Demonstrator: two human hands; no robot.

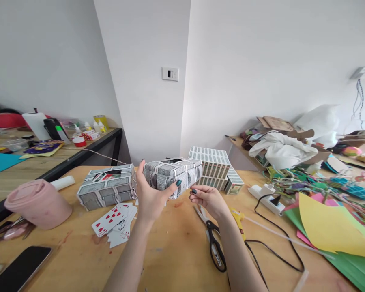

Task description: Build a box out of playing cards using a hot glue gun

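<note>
My left hand (153,198) is closed round the near side of a box made of folded playing cards (173,169), thumb on its front, and holds it tilted above the table. At the box's lower right corner, the fingertips of my right hand (208,198) are pinched together. Whatever they hold, if anything, is too small to make out. A second playing-card box (108,190), with an opening in its top, stands on the left. Loose playing cards (117,221) lie fanned in front of it. Black-handled scissors (213,239) lie beside my right forearm, partly hidden by it.
Stacked card packs (211,164) stand behind the held box. Right are a yellow glue gun (239,223), a power strip (267,198) with a black cord and coloured paper sheets (331,227). A pink roll (38,205) and a phone (21,267) lie left on the wooden table (167,259).
</note>
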